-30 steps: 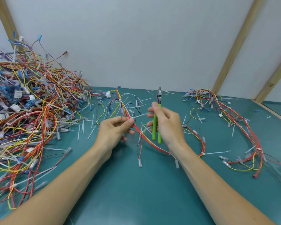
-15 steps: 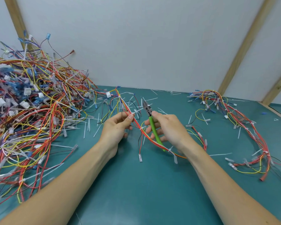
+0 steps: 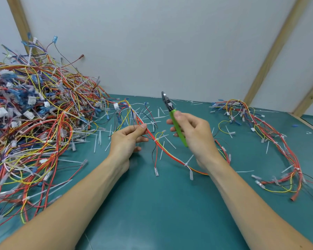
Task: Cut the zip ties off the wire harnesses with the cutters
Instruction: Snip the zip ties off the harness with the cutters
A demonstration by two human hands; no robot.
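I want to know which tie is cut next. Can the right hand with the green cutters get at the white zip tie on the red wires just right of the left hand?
Probably yes. The right hand holds the cutters raised just above the zip tie, and nothing lies between them. The left hand pinches the harness beside it.

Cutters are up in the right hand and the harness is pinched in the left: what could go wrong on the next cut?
1. The zip tie sits tight on the red and yellow wires of the harness; the cutters could nick insulation.
2. The left hand pinches the harness close to that tie, so its fingers may lie near the blades.
3. The right hand hides part of the harness, so a tie there could be missed.
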